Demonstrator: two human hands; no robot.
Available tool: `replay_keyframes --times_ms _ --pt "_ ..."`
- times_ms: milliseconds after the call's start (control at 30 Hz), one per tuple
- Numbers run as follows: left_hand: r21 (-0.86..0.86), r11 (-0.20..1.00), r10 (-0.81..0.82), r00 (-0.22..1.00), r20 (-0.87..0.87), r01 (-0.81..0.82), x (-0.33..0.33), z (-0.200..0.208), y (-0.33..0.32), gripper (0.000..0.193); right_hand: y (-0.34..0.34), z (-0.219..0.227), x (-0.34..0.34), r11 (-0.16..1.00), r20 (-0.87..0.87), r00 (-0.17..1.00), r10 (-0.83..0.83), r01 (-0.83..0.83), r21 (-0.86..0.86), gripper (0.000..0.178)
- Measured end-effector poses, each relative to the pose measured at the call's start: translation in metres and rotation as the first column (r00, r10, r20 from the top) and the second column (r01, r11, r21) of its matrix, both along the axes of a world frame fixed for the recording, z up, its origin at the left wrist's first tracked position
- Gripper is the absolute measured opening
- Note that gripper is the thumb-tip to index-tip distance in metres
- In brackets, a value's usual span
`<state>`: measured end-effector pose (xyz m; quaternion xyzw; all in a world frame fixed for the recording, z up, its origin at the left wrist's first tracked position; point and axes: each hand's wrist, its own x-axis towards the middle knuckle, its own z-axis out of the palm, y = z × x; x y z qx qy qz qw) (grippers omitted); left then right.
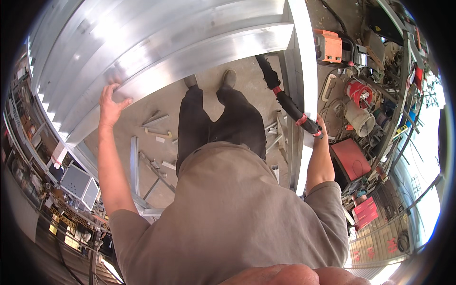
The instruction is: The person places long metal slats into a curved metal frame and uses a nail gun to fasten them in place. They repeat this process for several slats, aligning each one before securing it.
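My left hand (111, 105) rests at the lower edge of a large panel of shiny metal slats (156, 64), thumb and fingers spread apart against the metal. On the other side, my right hand (321, 127) is beside an upright metal frame post (308, 71). Its fingers are mostly hidden there. A thick black-wrapped hose (289, 104) with bands of red tape slants down across the post, and its lower end lies against my right hand. Whether the fingers close round the hose or the post does not show.
Metal offcuts (159, 118) and a long bar (135, 164) lie on the floor around my legs. To the right are an orange machine (328, 46), a red bucket (359, 93), a red-topped box (350, 159) and cluttered shelving. A grey case (75, 181) stands at the left.
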<state>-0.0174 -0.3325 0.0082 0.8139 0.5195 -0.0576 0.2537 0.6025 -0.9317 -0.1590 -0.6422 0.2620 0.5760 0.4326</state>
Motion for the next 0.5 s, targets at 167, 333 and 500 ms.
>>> replay_keyframes --times_ms 167,333,500 --pt "0.015 1.0 -0.018 1.0 0.011 0.018 0.001 0.0 0.001 0.07 -0.008 0.048 0.014 0.944 -0.39 0.908 -0.15 0.249 0.215 0.032" --pt "0.034 0.999 -0.027 1.0 0.007 0.026 0.001 0.001 0.0 0.065 -0.023 0.136 0.002 0.814 0.117 0.806 -0.58 0.569 0.121 0.021" --pt "0.068 0.996 -0.066 0.995 0.079 0.061 0.001 0.004 0.0 0.063 0.003 0.261 -0.027 0.882 0.672 0.62 -0.404 0.459 0.107 0.028"
